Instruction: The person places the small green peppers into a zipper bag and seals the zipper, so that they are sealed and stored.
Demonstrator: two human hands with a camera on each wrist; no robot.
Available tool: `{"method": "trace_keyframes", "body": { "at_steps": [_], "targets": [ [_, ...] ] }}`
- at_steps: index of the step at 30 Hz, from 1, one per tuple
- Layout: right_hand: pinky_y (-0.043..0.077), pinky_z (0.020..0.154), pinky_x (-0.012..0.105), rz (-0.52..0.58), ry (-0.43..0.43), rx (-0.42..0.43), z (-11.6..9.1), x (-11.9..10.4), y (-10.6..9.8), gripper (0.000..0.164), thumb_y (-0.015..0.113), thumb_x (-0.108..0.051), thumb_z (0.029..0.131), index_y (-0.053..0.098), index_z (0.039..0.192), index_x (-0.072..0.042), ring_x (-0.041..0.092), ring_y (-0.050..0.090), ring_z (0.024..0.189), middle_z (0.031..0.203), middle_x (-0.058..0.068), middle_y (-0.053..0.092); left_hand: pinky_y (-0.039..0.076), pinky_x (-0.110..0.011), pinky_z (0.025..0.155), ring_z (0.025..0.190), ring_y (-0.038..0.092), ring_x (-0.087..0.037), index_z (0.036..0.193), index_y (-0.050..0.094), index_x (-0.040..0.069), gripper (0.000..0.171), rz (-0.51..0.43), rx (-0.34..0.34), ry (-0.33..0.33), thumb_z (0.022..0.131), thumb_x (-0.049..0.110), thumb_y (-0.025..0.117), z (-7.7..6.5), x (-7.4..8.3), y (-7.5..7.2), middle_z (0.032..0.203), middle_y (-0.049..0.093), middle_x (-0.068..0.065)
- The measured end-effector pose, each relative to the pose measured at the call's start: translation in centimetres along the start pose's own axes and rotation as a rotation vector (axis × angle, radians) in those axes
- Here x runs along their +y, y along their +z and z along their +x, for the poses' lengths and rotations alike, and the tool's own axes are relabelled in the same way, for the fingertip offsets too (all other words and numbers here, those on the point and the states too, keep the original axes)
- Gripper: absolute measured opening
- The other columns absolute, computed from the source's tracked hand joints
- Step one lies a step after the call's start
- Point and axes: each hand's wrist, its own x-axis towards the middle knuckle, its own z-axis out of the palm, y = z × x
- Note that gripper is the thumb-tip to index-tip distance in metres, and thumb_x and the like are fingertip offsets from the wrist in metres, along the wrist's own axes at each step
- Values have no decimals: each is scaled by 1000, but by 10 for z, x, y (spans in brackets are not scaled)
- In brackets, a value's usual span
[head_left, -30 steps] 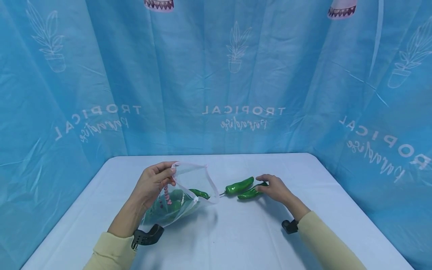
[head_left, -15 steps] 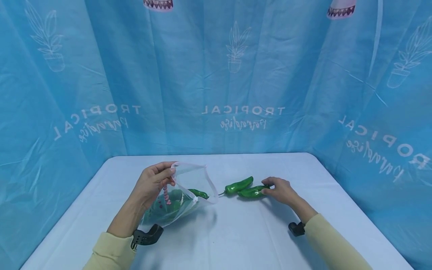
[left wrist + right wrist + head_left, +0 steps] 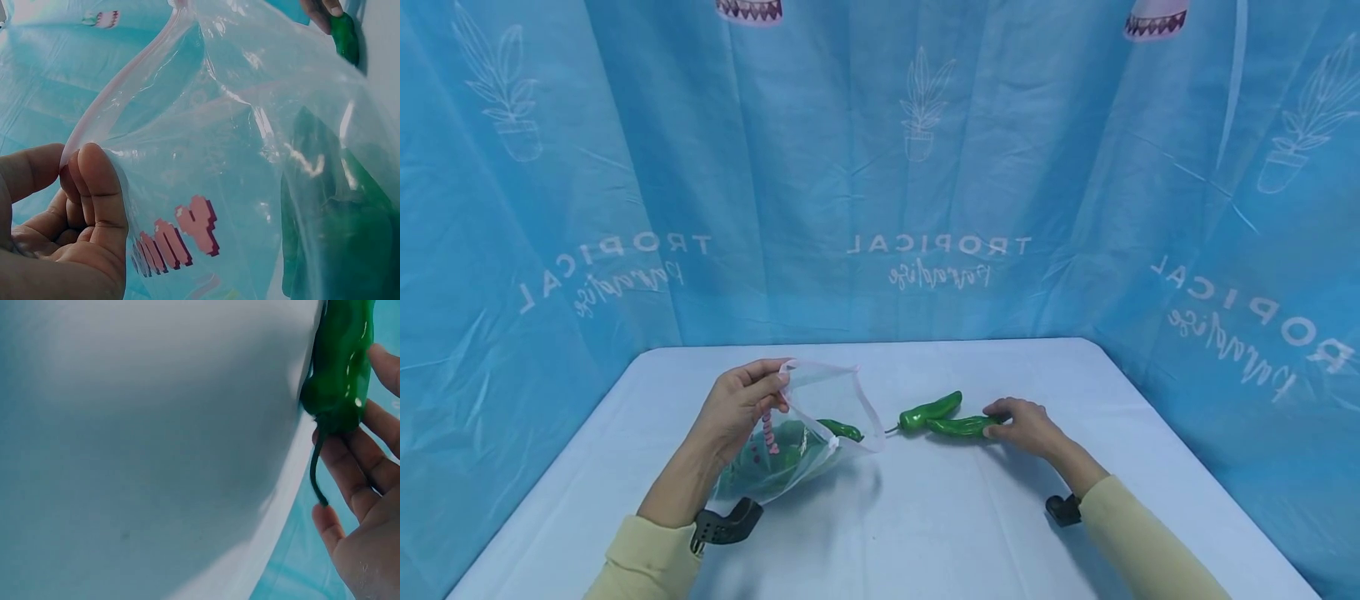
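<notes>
My left hand (image 3: 737, 412) pinches the pink-edged rim of a clear zip bag (image 3: 823, 390), holding its mouth open to the right. In the left wrist view, thumb and fingertips meet on that rim, beside pink lettering (image 3: 197, 225). Green peppers show through the plastic, one pepper (image 3: 841, 430) lying near the mouth. To the right, my right hand (image 3: 1028, 429) grips the stem end of a long green pepper (image 3: 958, 427); its thin stem hangs by the fingers in the right wrist view. A second loose green pepper (image 3: 928, 413) lies just behind it, stem toward the bag.
A white-covered table (image 3: 925, 525) carries everything. Blue printed curtain (image 3: 940, 208) surrounds its back and sides. Each wrist wears a black camera strap, as on the left wrist camera (image 3: 733, 523).
My right hand has shifted slightly right along the nearer pepper and now grips its end; that pepper has turned to lie more level. The left hand and bag stay in place.
</notes>
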Motion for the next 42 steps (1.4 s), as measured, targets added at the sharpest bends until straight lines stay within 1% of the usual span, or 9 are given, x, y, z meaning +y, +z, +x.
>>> {"method": "trace_keyframes", "body": {
  "at_steps": [3, 5, 9, 12, 22, 27, 35, 42],
  "targets": [
    [46, 90, 45, 26, 4, -25, -2, 3, 1, 39, 71, -25, 81, 65, 116, -10, 22, 60, 103, 109, 5, 67, 52, -20, 76, 69, 60, -8, 126, 50, -5, 44, -2, -2, 2, 94, 25, 58, 0, 0, 0, 83, 60, 6],
    [50, 87, 42, 47, 9, -45, -3, 4, 1, 40, 72, -25, 81, 65, 117, -10, 20, 60, 102, 109, 4, 66, 52, -20, 77, 69, 60, -8, 126, 50, -5, 44, -2, -5, 2, 94, 25, 58, 0, 0, 0, 83, 60, 6],
    [50, 88, 41, 80, 22, -70, -5, 5, 2, 42, 72, -26, 80, 64, 118, -10, 18, 60, 101, 111, 4, 66, 51, -19, 77, 69, 60, -8, 126, 50, -5, 44, -4, -6, 0, 94, 24, 58, 0, 0, 0, 82, 60, 6],
    [50, 88, 41, 85, 30, -80, -7, 6, 3, 42, 72, -27, 80, 64, 118, -12, 16, 59, 100, 112, 3, 65, 51, -20, 75, 69, 60, -8, 126, 50, -4, 44, -6, -3, -2, 93, 25, 59, 0, 0, 0, 82, 60, 6],
    [50, 85, 38, 101, 58, -102, -12, 9, 7, 44, 75, -28, 77, 64, 118, -15, 13, 58, 96, 104, -1, 65, 51, -19, 70, 68, 60, -8, 126, 50, -5, 45, -9, -1, -2, 93, 25, 59, 0, 0, 0, 81, 60, 6],
    [50, 84, 38, 105, 25, -79, -16, 10, 6, 44, 75, -29, 78, 64, 118, -13, 12, 58, 95, 104, -1, 66, 52, -18, 73, 68, 60, -8, 126, 49, -6, 46, -13, -4, 6, 93, 24, 59, 0, -1, 0, 83, 60, 6],
    [50, 80, 34, 115, -13, -50, -23, 10, 2, 42, 72, -30, 81, 64, 118, -13, 14, 57, 94, 104, 0, 65, 52, -18, 74, 68, 60, -8, 126, 49, -6, 46, -13, -1, 6, 93, 24, 59, 0, -1, 0, 83, 59, 6],
    [48, 79, 34, 163, -94, -18, -28, 5, -7, 45, 72, -33, 81, 63, 119, -10, 15, 56, 95, 103, 1, 66, 53, -19, 77, 69, 60, -8, 126, 49, -7, 45, -17, -1, 5, 94, 23, 59, 0, -1, 0, 83, 59, 6]
  ]
}}
